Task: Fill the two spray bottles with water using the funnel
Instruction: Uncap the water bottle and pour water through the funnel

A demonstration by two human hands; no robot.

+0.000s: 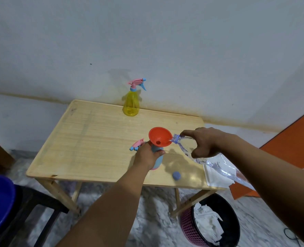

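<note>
— Where do you stand? Your left hand (146, 155) has its fingers clamped on the blue spray bottle (157, 158) near the middle of the wooden counter (94, 139), steadying it under the orange funnel (160, 136) seated in its neck. Your right hand (203, 142) grips a clear plastic water bottle (210, 160), fingers closed around its shoulder, tipped so its mouth rests at the funnel's rim.

— And how much is done? By the look of it, about half at best. The yellow spray bottle (131, 104) stands capped at the counter's far edge; how full it is can't be read. The blue one's pink-and-blue trigger head (137, 145) lies on the counter just beside your left hand, so refitting it remains. The fill level inside the blue body is hidden.

— Materials? The funnel is smooth, stiff plastic, a wide cone with a small drain hole. The water bottle is thin, crinkled, see-through. The yellow bottle is translucent and pear-shaped. A small blue cap (176, 175) sits on the pale, grained wood.
</note>
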